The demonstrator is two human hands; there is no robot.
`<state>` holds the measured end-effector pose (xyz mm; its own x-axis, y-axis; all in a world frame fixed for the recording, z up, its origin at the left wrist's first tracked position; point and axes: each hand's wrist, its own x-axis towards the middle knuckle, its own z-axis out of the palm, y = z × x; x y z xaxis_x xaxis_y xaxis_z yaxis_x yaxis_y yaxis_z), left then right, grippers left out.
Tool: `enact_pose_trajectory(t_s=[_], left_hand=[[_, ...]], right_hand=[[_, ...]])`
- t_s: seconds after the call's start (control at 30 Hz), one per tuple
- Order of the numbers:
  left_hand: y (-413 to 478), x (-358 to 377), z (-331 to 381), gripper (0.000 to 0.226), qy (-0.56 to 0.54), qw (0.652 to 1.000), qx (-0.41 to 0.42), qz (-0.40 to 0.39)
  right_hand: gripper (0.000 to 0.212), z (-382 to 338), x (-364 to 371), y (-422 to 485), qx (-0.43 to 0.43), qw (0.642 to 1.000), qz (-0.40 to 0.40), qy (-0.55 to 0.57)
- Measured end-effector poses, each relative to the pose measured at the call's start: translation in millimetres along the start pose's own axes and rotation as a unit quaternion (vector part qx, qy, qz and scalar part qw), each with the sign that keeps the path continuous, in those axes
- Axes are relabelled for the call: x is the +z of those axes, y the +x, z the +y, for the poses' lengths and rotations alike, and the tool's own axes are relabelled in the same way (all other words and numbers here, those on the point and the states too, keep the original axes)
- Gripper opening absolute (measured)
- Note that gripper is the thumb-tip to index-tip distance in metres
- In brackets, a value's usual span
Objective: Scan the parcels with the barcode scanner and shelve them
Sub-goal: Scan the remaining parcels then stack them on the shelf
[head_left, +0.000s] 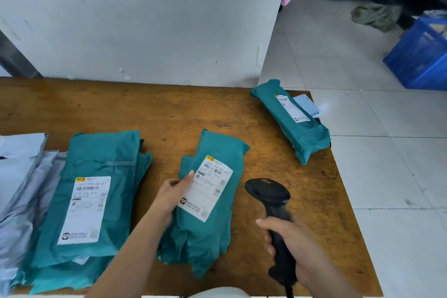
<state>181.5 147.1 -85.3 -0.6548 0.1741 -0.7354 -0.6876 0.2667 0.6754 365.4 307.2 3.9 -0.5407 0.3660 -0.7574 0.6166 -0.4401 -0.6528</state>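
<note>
Right hand [294,247] grips scanner [268,192], left hand [173,195] holds parcel [205,234].

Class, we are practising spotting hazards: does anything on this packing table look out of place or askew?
Yes. The teal parcel at the far right corner of the table lies askew, with its end reaching just past the edge, and a pale blue slip pokes out beside it. It could slide off.

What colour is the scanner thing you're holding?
The scanner is black, clearest in the head view.
</note>
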Motion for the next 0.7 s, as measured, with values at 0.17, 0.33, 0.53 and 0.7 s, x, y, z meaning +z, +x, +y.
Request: enact_pose_trajectory(t_s=[0.17, 0.33, 0.53, 0.7], left_hand=[[23.4, -16.2, -14.7, 0.040, -0.043, 0.991, -0.034, 0.125], [25.2, -24.4, -25.1, 0.012, 0.178, 0.983, -0.029, 0.030], [9.4, -40.3, -4.4, 0.025, 0.338, 0.922, 0.084, 0.167], [-5.0, -52.1, 19.6, 0.014, 0.363, 0.910, 0.078, 0.185]], right_hand=[[0.017, 4.1, -4.7, -2.7, 0.004, 1.000, 0.012, 0.013], [0.019, 6.6, -1.5, -3.6, 0.004, 1.000, 0.006, 0.001], [0.016, 5.0, 3.1, -0.4, 0.005, 1.000, -0.001, -0.006], [0.016, 3.1, 9.4, 0.2, 0.005, 1.000, -0.012, -0.016]])
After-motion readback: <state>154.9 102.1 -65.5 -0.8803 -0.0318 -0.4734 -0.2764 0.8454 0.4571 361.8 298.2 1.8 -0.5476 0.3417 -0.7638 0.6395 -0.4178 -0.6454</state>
